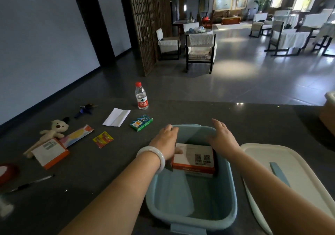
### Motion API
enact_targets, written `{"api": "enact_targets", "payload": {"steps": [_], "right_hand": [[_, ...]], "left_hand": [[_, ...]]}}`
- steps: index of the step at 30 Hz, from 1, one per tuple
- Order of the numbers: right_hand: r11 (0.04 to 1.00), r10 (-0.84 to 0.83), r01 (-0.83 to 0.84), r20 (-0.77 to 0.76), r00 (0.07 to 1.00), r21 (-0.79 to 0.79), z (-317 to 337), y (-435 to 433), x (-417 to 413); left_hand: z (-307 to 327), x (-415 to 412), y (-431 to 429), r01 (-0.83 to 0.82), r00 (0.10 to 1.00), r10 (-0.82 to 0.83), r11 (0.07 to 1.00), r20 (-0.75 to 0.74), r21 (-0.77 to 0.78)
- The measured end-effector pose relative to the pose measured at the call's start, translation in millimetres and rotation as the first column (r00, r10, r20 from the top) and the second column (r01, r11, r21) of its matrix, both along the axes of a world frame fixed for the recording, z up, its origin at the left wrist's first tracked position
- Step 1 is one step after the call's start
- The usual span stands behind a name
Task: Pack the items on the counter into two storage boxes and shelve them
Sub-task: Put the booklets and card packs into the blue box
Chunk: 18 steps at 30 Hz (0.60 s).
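Blue box (181, 198) on dark counter (90, 171); chairs (200, 50) beyond.

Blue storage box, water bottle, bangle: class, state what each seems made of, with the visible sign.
Blue storage box: likely matte plastic, smooth moulded rim. Water bottle: clear plastic, see-through walls, red cap. Bangle: pale, glossy, translucent-looking; perhaps jade or glass.
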State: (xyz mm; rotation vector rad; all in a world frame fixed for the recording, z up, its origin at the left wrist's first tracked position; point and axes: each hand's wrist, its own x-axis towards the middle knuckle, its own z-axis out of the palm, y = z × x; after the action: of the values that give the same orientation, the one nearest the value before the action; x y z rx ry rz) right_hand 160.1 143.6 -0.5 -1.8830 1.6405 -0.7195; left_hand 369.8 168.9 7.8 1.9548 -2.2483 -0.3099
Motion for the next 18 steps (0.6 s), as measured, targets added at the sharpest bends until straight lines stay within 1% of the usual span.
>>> {"api": "enact_targets", "payload": {"steps": [4,7,11,14,18], "right_hand": [[0.990,0.133,-0.136,-0.097,0.986,-0.023,16,-10,28],[0.968,0.241,-0.250,-0.173,0.955,-0.035,25,-19,65],[0.918,0.385,-0.396,-0.217,0.897,-0.010,28,-22,131],[0.888,0.455,-0.457,-0.242,0.857,0.049,25,-20,174],[0.852,0.519,-0.515,-0.263,0.813,0.091,21,-17,227]], "left_hand": [[15,28,11,-0.093,0.995,0.092,0.993,-0.026,-0.072],[21,56,25,-0.195,0.981,0.195,0.980,0.000,-0.051],[22,103,48,-0.349,0.935,0.350,0.937,0.048,-0.028],[18,137,64,-0.439,0.898,0.436,0.897,0.061,0.044],[12,186,86,-0.517,0.856,0.515,0.853,0.043,0.071]]}}
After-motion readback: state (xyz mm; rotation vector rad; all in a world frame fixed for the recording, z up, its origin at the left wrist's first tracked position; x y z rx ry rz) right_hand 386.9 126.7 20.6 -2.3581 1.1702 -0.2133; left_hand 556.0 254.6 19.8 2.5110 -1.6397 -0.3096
